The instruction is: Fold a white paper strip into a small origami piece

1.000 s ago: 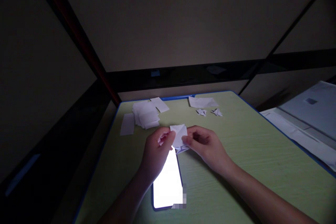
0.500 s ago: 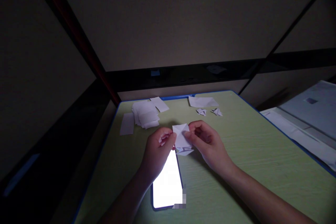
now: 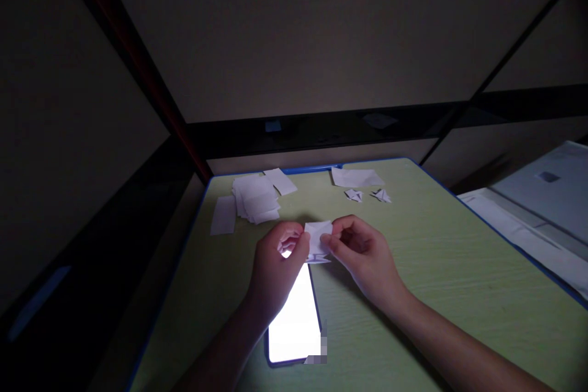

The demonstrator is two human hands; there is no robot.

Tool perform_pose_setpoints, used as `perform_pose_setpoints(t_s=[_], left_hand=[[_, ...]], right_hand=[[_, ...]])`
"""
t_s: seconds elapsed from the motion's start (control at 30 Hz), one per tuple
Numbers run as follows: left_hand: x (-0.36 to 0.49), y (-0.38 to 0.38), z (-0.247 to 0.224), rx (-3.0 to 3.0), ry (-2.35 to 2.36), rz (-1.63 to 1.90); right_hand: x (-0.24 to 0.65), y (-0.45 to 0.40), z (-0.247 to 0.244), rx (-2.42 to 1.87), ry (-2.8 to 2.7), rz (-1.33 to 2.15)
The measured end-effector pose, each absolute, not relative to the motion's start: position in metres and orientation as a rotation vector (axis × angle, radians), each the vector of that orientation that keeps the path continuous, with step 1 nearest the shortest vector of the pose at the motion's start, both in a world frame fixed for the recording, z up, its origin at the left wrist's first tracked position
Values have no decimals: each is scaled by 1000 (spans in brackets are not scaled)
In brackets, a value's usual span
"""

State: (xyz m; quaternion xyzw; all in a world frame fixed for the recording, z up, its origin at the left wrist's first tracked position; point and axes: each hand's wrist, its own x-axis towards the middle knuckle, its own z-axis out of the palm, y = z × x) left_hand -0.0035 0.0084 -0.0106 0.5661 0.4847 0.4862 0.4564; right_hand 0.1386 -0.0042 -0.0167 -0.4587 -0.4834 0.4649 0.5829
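Note:
Between my two hands is a small folded piece of white paper (image 3: 318,237), held up above the table. My left hand (image 3: 281,260) pinches its left edge with thumb and fingers. On its right edge, the thumb and fingers of my right hand (image 3: 362,251) are closed. Folded flaps show at the paper's lower end. Beneath my left hand lies a phone (image 3: 294,327) with a bright white screen, partly covered by that hand and wrist.
A stack of white paper slips (image 3: 255,196) lies at the back left of the green table (image 3: 459,269). Two small folded paper shapes, one a pointed figure (image 3: 381,196), sit near a paper sheet (image 3: 357,177) at the back right. A white surface (image 3: 542,196) adjoins on the right.
The held paper has tipped, so it looks shorter and its lower flaps show less. Both hands keep hold of its edges, nearly in place.

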Motion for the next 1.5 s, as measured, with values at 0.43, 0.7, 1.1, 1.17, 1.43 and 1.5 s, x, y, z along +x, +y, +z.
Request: perform_pose_setpoints(t_s=[0.43,0.7,1.1,1.17,1.43,1.5], left_hand=[[-4,7,-13,1573,1210,1256],[-5,8,-12,1574,1141,1261],[-8,10,-10,1512,1086,1173],[-8,10,-10,1512,1094,1157],[-9,10,-10,1477,1096,1114],[-9,11,-11,1478,1117,1142]], right_hand=[[138,-9,-15,-1107,-1303,888],[139,-8,-18,-1031,-1345,901],[138,-10,-13,-1007,-1298,1021],[139,-10,-12,-1003,-1293,1045],[138,-8,-8,-985,-1200,1106],[137,-7,-9,-988,-1213,1094]])
